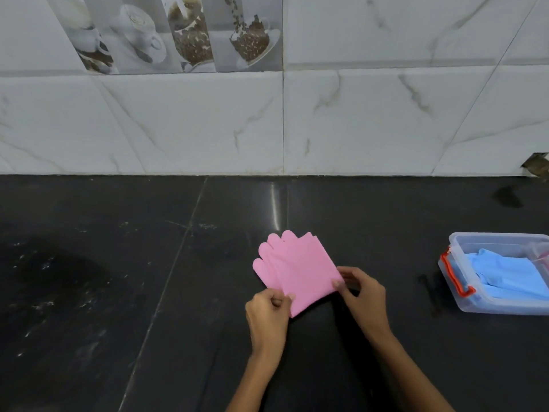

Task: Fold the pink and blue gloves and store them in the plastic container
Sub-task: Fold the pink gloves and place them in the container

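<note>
Here the pink gloves (295, 269) lie folded on the black stone countertop (118, 263), stacked one on the other, and both hands hold the near end of the bundle. The left hand (267, 318) pinches the near-left corner between thumb and curled fingers; the right hand (364, 295) pinches the near-right edge, its thumb on top of the pink material. The bundle's long axis runs from the hands away and slightly to the left, with the glove fingertips pointing toward the tiled wall (386, 114) and the folded edge nearest the person. The clear plastic container (463, 298), with its red latch (454, 278) on the near-left side, sits well apart to the right, at the edge of view, and already holds the blue gloves (511, 278). So the relation that matters is sideways: the container lies to the right of the bundle, on the right hand's side, and the right hand is the nearer of the two. I judge the blue pair done and the pink pair close to ready, so the coming move is probably a carry to the right, over the container's near-left wall, setting the pink on top of the blue.
</note>
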`<state>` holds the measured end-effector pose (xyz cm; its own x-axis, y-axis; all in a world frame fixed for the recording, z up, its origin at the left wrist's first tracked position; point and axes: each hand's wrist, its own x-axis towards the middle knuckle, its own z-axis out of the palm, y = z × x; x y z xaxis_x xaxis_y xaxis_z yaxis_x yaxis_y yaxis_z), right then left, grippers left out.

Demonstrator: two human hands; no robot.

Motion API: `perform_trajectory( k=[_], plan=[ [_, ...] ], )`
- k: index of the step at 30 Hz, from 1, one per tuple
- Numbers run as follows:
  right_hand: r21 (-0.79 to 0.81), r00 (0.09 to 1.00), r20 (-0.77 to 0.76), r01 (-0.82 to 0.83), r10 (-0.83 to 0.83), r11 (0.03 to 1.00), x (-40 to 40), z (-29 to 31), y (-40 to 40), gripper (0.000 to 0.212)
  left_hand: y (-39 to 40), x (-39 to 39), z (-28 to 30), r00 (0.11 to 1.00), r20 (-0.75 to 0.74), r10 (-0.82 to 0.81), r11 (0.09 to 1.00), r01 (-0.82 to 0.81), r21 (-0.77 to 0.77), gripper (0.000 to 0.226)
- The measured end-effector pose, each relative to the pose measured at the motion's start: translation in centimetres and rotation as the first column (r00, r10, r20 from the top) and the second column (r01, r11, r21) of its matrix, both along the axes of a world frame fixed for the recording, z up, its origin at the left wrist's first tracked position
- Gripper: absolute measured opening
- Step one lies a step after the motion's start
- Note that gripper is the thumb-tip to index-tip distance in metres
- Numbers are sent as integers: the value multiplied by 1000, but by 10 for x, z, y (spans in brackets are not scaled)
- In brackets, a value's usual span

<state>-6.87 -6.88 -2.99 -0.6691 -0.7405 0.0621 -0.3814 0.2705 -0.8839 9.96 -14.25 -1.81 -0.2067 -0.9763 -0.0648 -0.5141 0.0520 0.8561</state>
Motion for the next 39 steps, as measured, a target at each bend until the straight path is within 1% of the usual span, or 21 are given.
perform_trajectory(
  k=[2, 4, 7, 9, 11, 12, 13, 15, 16, 18, 19, 20, 21, 23, 24, 27, 29, 32, 34, 37, 39],
  plan=[
    [12, 1000, -6, -21, 21, 1000, -24, 5, 8, 20, 30, -12, 1, 997, -60, -43, 996, 47, 72, 25],
    [61, 998, -9, -67, 67, 996, -51, 12, 10, 20, 63, -30, 1, 984, -166, -59, 980, 89, 181, 22],
    [168, 982, -48, -174, 184, 970, -80, 20, 4, 20, 104, -60, 3, 946, -298, -124, 920, 222, 322, 16],
    [227, 953, -95, -260, 287, 939, -88, 23, -4, 21, 117, -69, 9, 914, -338, -223, 871, 343, 353, 9],
    [282, 919, -137, -321, 369, 904, -90, 23, -11, 22, 114, -67, 15, 890, -324, -321, 854, 420, 307, 16],
    [299, 904, -150, -345, 401, 890, -89, 21, -13, 24, 106, -64, 17, 894, -270, -357, 878, 420, 230, 19],
    [302, 894, -158, -361, 420, 882, -88, 20, -15, 26, 97, -60, 19, 911, -188, -367, 912, 392, 118, 21],
    [271, 900, -165, -352, 403, 896, -84, 16, -15, 27, 74, -52, 23, 953, -16, -303, 945, 298, -135, 21],
    [244, 915, -161, -326, 369, 913, -81, 14, -14, 25, 63, -49, 24, 964, 50, -261, 932, 266, -246, 18],
    [197, 942, -157, -265, 297, 944, -74, 8, -12, 23, 40, -48, 26, 966, 162, -202, 870, 253, -424, 15],
    [187, 950, -162, -237, 268, 953, -70, 6, -11, 24, 30, -49, 23, 955, 225, -191, 829, 280, -485, 17],
    [186, 954, -177, -209, 242, 960, -66, 4, -10, 24, 21, -52, 21, 931, 300, -209, 791, 342, -508, 21],
    [191, 954, -205, -180, 218, 965, -62, 3, -10, 24, 13, -55, 18, 886, 391, -248, 762, 428, -487, 26],
    [192, 945, -278, -123, 174, 974, -54, 1, -8, 22, 4, -61, 11, 756, 574, -315, 716, 586, -379, 36],
    [191, 938, -311, -93, 150, 977, -49, 0, -8, 20, 1, -64, 7, 695, 638, -331, 697, 636, -331, 39],
    [199, 923, -377, 4, 72, 980, -29, -4, -7, 24, -5, -69, -6, 563, 733, -382, 673, 713, -197, 47],
    [258, 930, -361, 25, 73, 966, -14, -10, -10, 34, -9, -66, -15, 547, 734, -403, 667, 725, -174, 48],
    [437, 904, -392, 20, 170, 899, 3, -20, -11, 47, -11, -54, -22, 584, 720, -375, 658, 715, -236, 48],
    [509, 875, -436, 46, 211, 860, 5, -25, -9, 50, -11, -51, -26, 607, 704, -369, 659, 705, -263, 48],
    [538, 848, -477, 73, 232, 839, 6, -29, -10, 51, -16, -52, -33, 572, 707, -415, 658, 726, -201, 51],
    [541, 830, -504, 88, 238, 837, 7, -31, -11, 53, -17, -51, -34, 566, 716, -409, 660, 725, -196, 54]
  ],
)
